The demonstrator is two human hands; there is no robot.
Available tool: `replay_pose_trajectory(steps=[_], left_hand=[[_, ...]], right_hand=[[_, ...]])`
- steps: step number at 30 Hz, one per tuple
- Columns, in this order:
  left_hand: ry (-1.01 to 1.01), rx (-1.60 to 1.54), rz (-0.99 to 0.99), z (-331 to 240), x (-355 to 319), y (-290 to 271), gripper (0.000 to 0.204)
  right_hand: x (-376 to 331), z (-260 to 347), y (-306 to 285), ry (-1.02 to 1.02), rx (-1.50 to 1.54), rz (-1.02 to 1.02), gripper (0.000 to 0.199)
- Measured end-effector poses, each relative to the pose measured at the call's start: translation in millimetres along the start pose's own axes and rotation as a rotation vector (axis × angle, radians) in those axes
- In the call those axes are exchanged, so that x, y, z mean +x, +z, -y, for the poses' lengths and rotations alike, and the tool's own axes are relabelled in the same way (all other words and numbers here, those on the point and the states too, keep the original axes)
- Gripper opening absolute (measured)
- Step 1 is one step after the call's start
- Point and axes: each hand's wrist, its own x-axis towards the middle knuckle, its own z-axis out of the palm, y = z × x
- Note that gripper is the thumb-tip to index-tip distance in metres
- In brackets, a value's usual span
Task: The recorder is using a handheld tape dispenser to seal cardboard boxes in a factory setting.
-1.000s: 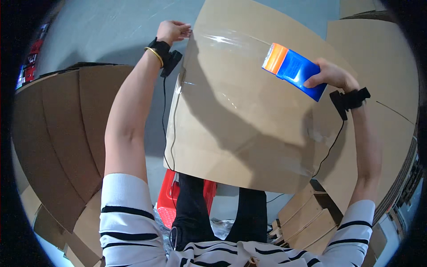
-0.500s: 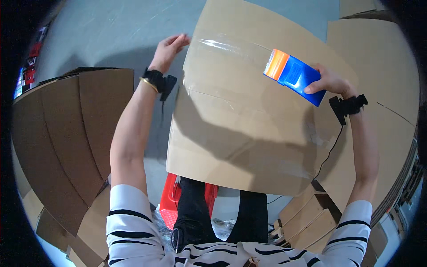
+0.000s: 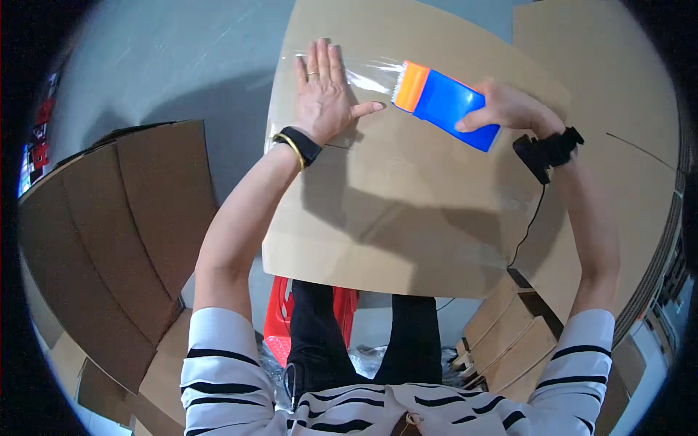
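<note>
A large cardboard sheet or box face lies in front of me. Clear tape runs across its far left part toward the toothed end of a blue and orange tape dispenser. My right hand is closed around the dispenser's blue body, thumb on the near side. Beside the tape, my left hand lies flat on the cardboard, fingers spread and pointing away from me. It holds nothing.
More flat cardboard lies at the right. Folded brown cartons stand at the left. A red plastic stool or crate is near my legs, with crumpled clear plastic on the floor. A thin cable hangs from my right wrist.
My left hand has come from beyond the cardboard's left edge to lie flat, fingers spread, on the tape area. My right hand and the dispenser have shifted left and slightly away.
</note>
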Motion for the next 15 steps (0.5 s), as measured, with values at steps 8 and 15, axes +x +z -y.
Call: replay_pose_trajectory(steps=[8, 15], left_hand=[[0.011, -0.045, 0.004, -44.0, 3.2, 9.7, 0.132], [-0.019, -0.009, 0.077, -43.5, 6.6, 10.8, 0.131]], right_hand=[[-2.8, 1.2, -4.5, 0.060, -0.001, 0.066, 0.050], [-101.6, -95.4, -38.7, 0.016, 0.026, 0.027, 0.052]])
